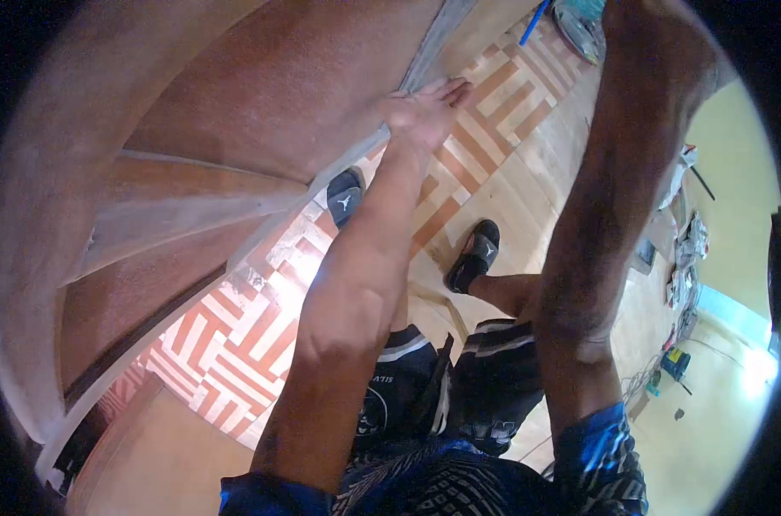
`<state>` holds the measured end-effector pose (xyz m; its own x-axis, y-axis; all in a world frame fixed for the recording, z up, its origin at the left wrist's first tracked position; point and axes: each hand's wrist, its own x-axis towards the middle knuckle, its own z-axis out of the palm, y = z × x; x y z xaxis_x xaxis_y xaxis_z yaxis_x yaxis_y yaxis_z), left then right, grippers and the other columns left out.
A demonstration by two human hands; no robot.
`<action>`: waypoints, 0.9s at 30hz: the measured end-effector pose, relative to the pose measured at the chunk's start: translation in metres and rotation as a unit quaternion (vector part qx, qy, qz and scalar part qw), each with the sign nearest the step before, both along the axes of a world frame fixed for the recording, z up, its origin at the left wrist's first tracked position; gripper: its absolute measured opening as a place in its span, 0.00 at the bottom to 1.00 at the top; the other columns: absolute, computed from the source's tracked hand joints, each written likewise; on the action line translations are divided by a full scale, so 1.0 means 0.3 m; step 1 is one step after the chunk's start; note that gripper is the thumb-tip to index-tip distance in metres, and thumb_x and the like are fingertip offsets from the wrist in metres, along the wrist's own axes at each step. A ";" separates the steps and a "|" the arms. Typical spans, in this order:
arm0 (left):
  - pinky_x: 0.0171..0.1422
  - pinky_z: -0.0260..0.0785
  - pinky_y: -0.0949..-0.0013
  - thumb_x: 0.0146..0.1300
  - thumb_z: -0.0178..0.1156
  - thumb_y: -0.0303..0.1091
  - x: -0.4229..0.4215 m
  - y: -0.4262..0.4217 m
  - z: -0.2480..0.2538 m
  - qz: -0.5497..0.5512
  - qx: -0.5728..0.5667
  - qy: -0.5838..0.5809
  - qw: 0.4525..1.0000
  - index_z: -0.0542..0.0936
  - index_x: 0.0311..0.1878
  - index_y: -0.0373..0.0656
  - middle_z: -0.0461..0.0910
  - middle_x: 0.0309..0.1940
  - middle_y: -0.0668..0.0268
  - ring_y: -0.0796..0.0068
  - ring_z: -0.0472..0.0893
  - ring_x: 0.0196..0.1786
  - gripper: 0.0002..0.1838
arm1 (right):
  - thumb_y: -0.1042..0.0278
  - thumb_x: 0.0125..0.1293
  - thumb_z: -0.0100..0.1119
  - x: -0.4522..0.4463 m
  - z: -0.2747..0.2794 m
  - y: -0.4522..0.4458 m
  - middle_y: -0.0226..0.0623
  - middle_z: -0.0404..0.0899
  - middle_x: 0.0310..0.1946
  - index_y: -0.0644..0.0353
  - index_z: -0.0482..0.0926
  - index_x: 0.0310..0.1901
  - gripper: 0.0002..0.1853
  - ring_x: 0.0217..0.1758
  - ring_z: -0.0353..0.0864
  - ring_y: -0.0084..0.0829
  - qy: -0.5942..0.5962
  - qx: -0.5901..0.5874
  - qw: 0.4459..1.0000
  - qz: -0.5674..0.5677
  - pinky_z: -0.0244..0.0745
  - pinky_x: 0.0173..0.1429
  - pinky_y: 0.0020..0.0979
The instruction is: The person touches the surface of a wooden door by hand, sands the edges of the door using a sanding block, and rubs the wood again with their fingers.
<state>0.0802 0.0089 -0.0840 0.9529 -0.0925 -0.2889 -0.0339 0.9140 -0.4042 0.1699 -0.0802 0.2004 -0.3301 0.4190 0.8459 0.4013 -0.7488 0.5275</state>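
My left hand (427,113) is at the edge of a large wooden panelled piece, its fingers stretched out and nothing seen in its grasp. The palm side appears to rest against the wood. Reddish-brown panels (270,95) sit between paler frame bars (193,202), some with whitish, dusty-looking edges. My right forearm (618,163) is raised close to the camera and runs out at the upper right; its hand lies beyond the picture, so what it touches is hidden.
Below is a floor (502,103) patterned in orange-brown and cream. My feet in dark slides (481,249) stand by the panelled piece. Along the pale wall at right lie plastic bags (690,241), cables and a yellow-black item (675,363). A blue stick (535,23) shows at the top.
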 end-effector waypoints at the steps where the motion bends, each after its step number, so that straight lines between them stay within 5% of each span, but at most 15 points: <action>1: 0.82 0.40 0.47 0.70 0.22 0.49 -0.008 -0.005 0.013 -0.003 0.039 0.020 0.999 0.46 0.73 0.21 0.45 0.75 0.36 0.40 0.47 0.78 0.40 | 0.68 0.70 0.52 -0.040 -0.061 0.049 0.47 0.81 0.29 0.67 0.80 0.43 0.11 0.29 0.79 0.41 0.095 0.085 0.991 0.037 0.73 0.38 0.37; 3: 0.81 0.44 0.48 0.69 0.25 0.49 -0.008 -0.015 0.046 -0.011 0.121 0.058 0.991 0.48 0.73 0.20 0.50 0.73 0.33 0.39 0.53 0.76 0.41 | 0.66 0.69 0.51 -0.150 -0.252 0.155 0.46 0.80 0.26 0.64 0.79 0.40 0.11 0.29 0.79 0.49 0.277 0.250 0.921 0.108 0.72 0.36 0.44; 5: 0.82 0.42 0.48 0.69 0.25 0.50 0.014 -0.020 -0.089 0.061 0.014 -0.204 0.977 0.48 0.72 0.20 0.48 0.74 0.34 0.40 0.49 0.77 0.41 | 0.65 0.70 0.50 -0.191 -0.575 0.196 0.47 0.81 0.28 0.64 0.78 0.41 0.12 0.30 0.80 0.53 0.363 0.347 0.854 0.134 0.73 0.36 0.46; 7: 0.83 0.39 0.49 0.68 0.25 0.51 -0.010 -0.010 -0.071 0.080 0.035 -0.176 0.980 0.48 0.73 0.20 0.46 0.75 0.35 0.41 0.46 0.79 0.42 | 0.66 0.70 0.51 -0.189 -0.673 0.204 0.48 0.82 0.32 0.65 0.78 0.44 0.11 0.33 0.81 0.52 0.472 0.363 0.792 0.139 0.73 0.38 0.44; 9: 0.83 0.37 0.50 0.68 0.25 0.51 -0.014 -0.008 -0.080 0.033 0.086 -0.119 0.989 0.48 0.73 0.20 0.45 0.76 0.35 0.41 0.44 0.79 0.42 | 0.69 0.67 0.54 -0.238 -0.700 0.091 0.49 0.82 0.36 0.64 0.77 0.47 0.11 0.34 0.81 0.51 0.676 0.335 0.641 0.139 0.74 0.38 0.45; 10: 0.83 0.36 0.50 0.68 0.25 0.51 0.007 -0.005 -0.081 -0.017 0.127 -0.083 0.988 0.48 0.73 0.20 0.45 0.76 0.35 0.41 0.45 0.79 0.42 | 0.68 0.67 0.54 -0.229 -0.640 0.072 0.49 0.82 0.37 0.64 0.77 0.48 0.11 0.35 0.81 0.51 0.684 0.314 0.645 0.132 0.74 0.39 0.45; 13: 0.83 0.37 0.50 0.67 0.24 0.51 -0.003 -0.008 -0.030 -0.020 0.173 -0.019 0.985 0.47 0.73 0.20 0.46 0.76 0.35 0.41 0.47 0.79 0.43 | 0.66 0.68 0.53 -0.170 -0.278 0.055 0.50 0.82 0.40 0.63 0.77 0.50 0.13 0.38 0.81 0.53 0.452 0.178 0.871 0.070 0.74 0.42 0.45; 15: 0.83 0.38 0.49 0.67 0.24 0.48 -0.018 -0.014 -0.035 -0.033 0.166 -0.007 0.986 0.51 0.72 0.21 0.51 0.75 0.38 0.44 0.50 0.78 0.41 | 0.65 0.69 0.53 -0.134 -0.093 0.055 0.51 0.82 0.42 0.63 0.76 0.52 0.15 0.39 0.81 0.53 0.317 0.140 0.934 0.084 0.75 0.44 0.46; 19: 0.82 0.39 0.49 0.65 0.26 0.50 0.010 -0.010 -0.108 -0.022 0.260 -0.045 0.964 0.48 0.72 0.18 0.46 0.76 0.35 0.41 0.48 0.78 0.43 | 0.63 0.70 0.52 -0.149 -0.347 0.135 0.53 0.82 0.46 0.63 0.76 0.56 0.18 0.43 0.82 0.55 0.334 0.253 0.902 0.100 0.75 0.48 0.47; 21: 0.82 0.40 0.49 0.64 0.27 0.49 -0.003 -0.018 -0.084 0.042 0.012 -0.384 0.922 0.48 0.72 0.18 0.46 0.75 0.35 0.41 0.49 0.78 0.44 | 0.62 0.71 0.52 -0.211 -0.653 0.160 0.54 0.81 0.48 0.63 0.76 0.58 0.19 0.44 0.82 0.56 0.477 0.336 0.799 0.146 0.76 0.50 0.47; 24: 0.83 0.41 0.54 0.61 0.34 0.48 -0.021 -0.026 -0.121 0.021 -0.018 -0.359 0.933 0.48 0.72 0.18 0.48 0.75 0.36 0.45 0.52 0.78 0.44 | 0.61 0.71 0.52 -0.284 -0.705 0.104 0.52 0.82 0.46 0.63 0.77 0.56 0.18 0.43 0.82 0.55 0.651 0.342 0.665 0.133 0.76 0.50 0.47; 25: 0.83 0.41 0.55 0.60 0.36 0.47 -0.002 -0.014 -0.123 0.002 0.099 -0.234 0.967 0.48 0.72 0.18 0.49 0.75 0.37 0.46 0.52 0.78 0.44 | 0.61 0.70 0.52 -0.259 -0.666 0.089 0.51 0.83 0.45 0.64 0.77 0.55 0.18 0.42 0.83 0.54 0.689 0.326 0.635 0.129 0.76 0.49 0.46; 27: 0.83 0.41 0.54 0.60 0.40 0.43 -0.045 -0.009 -0.118 -0.031 0.213 -0.068 0.974 0.51 0.71 0.18 0.51 0.75 0.38 0.47 0.53 0.78 0.42 | 0.67 0.66 0.55 -0.216 -0.434 0.073 0.49 0.83 0.38 0.63 0.80 0.45 0.11 0.39 0.83 0.50 0.602 0.217 0.766 0.059 0.76 0.44 0.43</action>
<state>0.0668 0.0061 -0.1194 0.9816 -0.0503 -0.1844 0.0539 0.9984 0.0148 0.1052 -0.0582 0.0703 0.7845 0.0392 0.6189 0.4805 -0.6693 -0.5667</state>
